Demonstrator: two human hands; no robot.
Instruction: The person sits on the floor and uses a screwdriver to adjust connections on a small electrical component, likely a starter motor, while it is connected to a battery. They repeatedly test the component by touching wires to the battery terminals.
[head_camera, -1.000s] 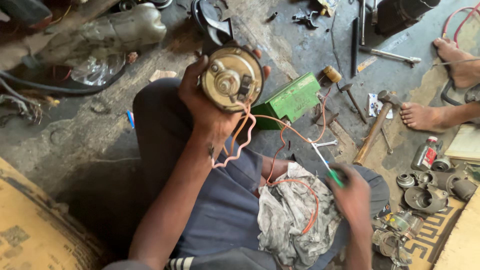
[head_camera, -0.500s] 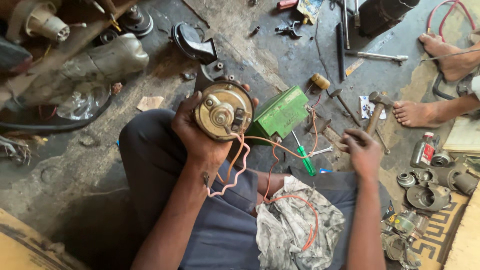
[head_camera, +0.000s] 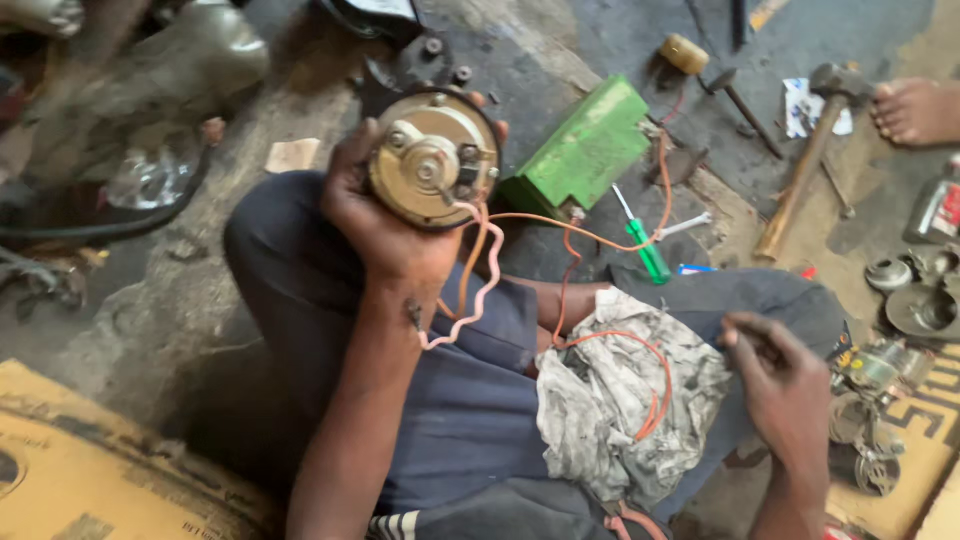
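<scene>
Left hand (head_camera: 385, 225) is clamped around a round brass motor (head_camera: 432, 160); right hand (head_camera: 785, 385) rests loosely curled, holding nothing.

Left hand (head_camera: 385, 225) grips round motor part (head_camera: 433, 158); right hand (head_camera: 790, 385) empty above knee.

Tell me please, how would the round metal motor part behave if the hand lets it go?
The round motor part looks solid metal, so probably heavy for its size. Its round body may roll. The thin wires hanging from it seem floppy and could snag on the left hand.
</scene>
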